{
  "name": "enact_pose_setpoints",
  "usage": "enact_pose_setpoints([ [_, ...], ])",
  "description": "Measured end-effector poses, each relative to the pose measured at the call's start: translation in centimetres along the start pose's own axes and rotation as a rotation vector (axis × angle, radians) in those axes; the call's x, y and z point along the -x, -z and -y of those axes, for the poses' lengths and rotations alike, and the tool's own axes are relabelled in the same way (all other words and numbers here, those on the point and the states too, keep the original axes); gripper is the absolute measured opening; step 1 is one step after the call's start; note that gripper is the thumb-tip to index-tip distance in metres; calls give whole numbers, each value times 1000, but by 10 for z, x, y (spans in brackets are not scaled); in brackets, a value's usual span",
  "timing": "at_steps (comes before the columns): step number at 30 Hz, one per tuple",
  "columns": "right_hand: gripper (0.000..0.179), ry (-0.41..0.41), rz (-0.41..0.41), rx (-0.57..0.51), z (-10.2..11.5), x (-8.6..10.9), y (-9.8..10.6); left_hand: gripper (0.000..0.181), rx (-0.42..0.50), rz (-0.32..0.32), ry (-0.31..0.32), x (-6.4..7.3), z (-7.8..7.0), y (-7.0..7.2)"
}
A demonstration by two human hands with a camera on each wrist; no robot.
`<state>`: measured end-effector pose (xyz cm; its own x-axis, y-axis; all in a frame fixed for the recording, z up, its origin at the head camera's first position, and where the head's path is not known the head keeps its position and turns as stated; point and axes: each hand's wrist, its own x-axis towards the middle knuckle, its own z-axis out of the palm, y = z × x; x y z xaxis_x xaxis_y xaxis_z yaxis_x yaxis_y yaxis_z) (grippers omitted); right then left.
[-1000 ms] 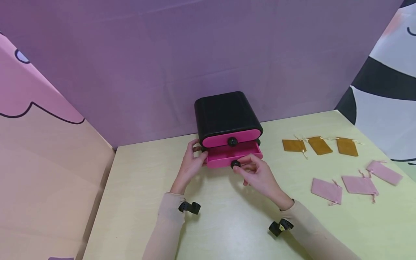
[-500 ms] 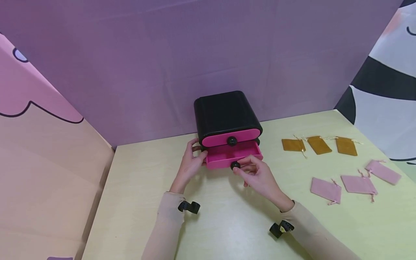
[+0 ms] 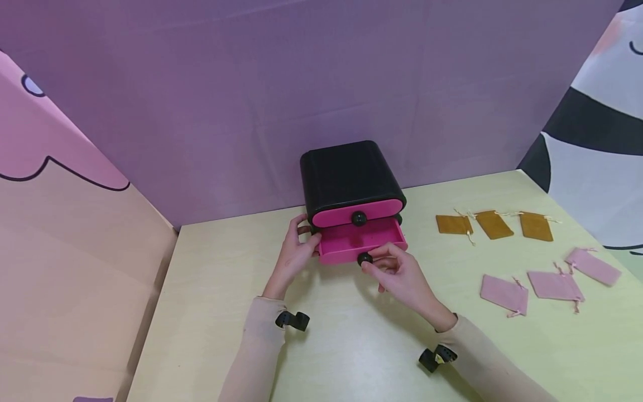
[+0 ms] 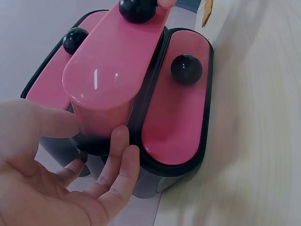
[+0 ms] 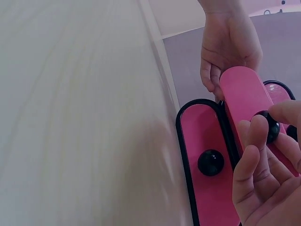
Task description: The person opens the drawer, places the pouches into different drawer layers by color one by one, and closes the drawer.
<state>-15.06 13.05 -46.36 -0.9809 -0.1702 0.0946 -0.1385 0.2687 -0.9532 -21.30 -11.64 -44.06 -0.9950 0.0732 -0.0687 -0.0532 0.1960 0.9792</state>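
Note:
A small black drawer cabinet [image 3: 349, 173] with pink drawer fronts stands against the back wall. Its middle drawer [image 3: 341, 255] is pulled partway out, and the pink inside shows from above. My right hand [image 3: 399, 273] pinches the round black knob [image 3: 364, 259] of that drawer between thumb and fingers. On the cabinet's left side, my left hand [image 3: 293, 251] grips the body around the middle drawer's level, thumb above and fingers below in the left wrist view. The top drawer [image 3: 331, 216] is closed, as is the bottom drawer [image 4: 176, 117].
Right of the cabinet lie three brown drawstring pouches [image 3: 494, 224] in a row. Nearer the front are three pink drawstring pouches [image 3: 555, 286]. All rest on the pale wooden table [image 3: 216, 290]; a purple cloth wall [image 3: 241, 111] rises behind.
The middle drawer has slid slightly further out toward me, with my right hand moving back along with its knob. My left hand has stayed on the cabinet's side.

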Motion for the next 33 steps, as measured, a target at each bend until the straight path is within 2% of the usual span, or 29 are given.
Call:
enact_pose_setpoints([
  [33,24,24,12,0,-2,11,2,62,0,12,-8,-2,4,1],
])
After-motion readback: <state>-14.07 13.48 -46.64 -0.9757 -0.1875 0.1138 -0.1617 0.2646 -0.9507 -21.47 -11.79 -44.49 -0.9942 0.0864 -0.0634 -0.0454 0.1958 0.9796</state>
